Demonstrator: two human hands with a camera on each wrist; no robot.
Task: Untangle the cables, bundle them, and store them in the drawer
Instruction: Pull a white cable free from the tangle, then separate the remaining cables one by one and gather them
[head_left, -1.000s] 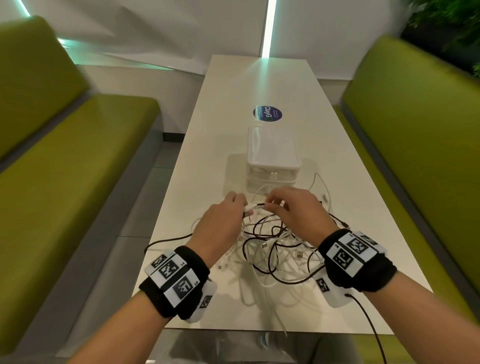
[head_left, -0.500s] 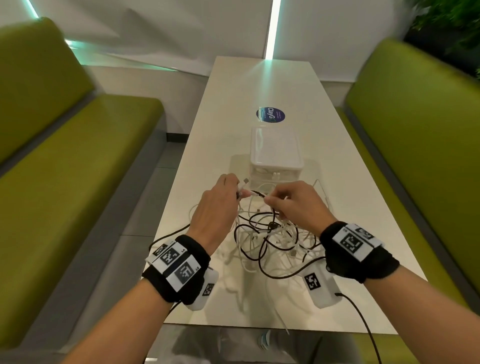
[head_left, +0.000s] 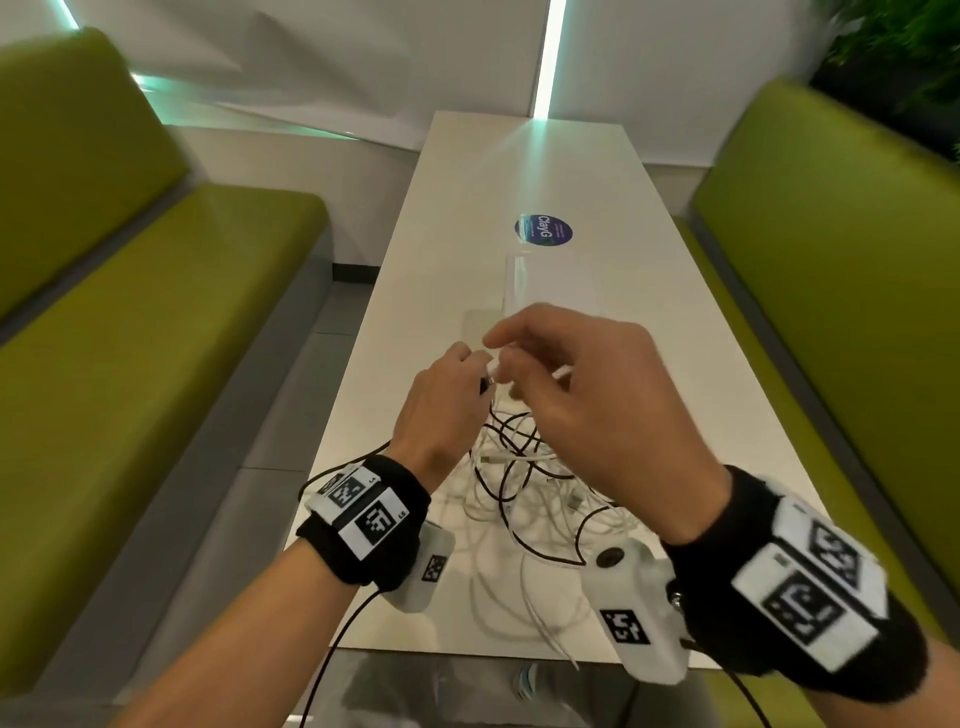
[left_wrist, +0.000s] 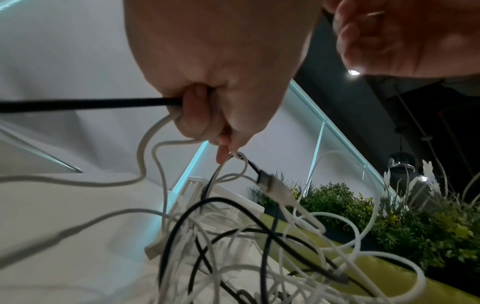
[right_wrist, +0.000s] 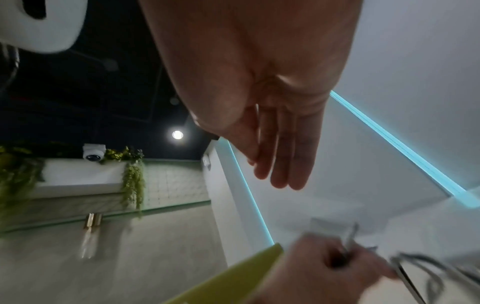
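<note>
A tangle of white and black cables (head_left: 524, 467) lies on the near part of the white table (head_left: 447, 260), partly lifted. My left hand (head_left: 480, 374) is raised above it; in the left wrist view my left hand (left_wrist: 202, 123) grips a black cable (left_wrist: 78, 102) and white strands, with the cable tangle (left_wrist: 259, 246) hanging below. My right hand (head_left: 496, 351) hovers just right of it, blurred. In the right wrist view my right hand (right_wrist: 259, 164) has straight fingers with no cable showing in them. The white drawer box (head_left: 550, 280) stands behind, mostly hidden by that hand.
Green benches run along both sides, the left bench (head_left: 130, 338) and the right bench (head_left: 831, 291). A round blue sticker (head_left: 543, 230) lies beyond the drawer box. Some white cable hangs over the table's near edge (head_left: 467, 649). Plants (left_wrist: 389, 216) stand at the far right.
Both hands have risen from the table, lifting part of the tangle. The right hand rose more and came nearer the camera; its earlier pinch on a cable no longer shows.
</note>
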